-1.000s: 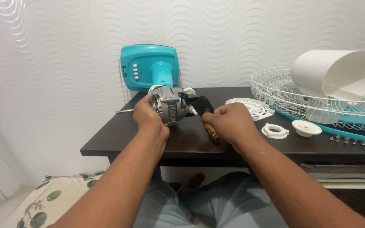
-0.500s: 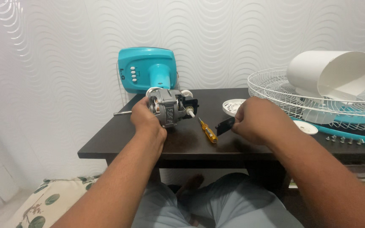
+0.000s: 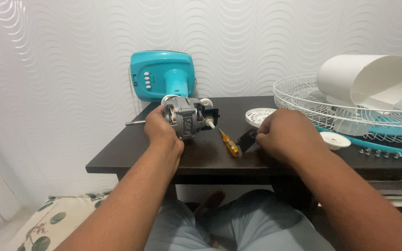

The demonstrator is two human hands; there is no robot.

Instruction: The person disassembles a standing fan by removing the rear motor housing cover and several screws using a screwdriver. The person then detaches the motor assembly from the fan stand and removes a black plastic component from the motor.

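Left hand [image 3: 160,129] fingers clamp the motor [image 3: 184,118], centre frame: probably heavy, rigid metal. Right hand [image 3: 288,134] fingers pinch a small black part [image 3: 246,139].

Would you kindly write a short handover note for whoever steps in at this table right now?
Left hand: grips the fan motor on the dark table.
Right hand: pinches a small black part beside the yellow screwdriver, which lies loose.
Done: fan is apart; white grille, white housing, teal base and screws are set aside.
Left: motor and black part are separate.
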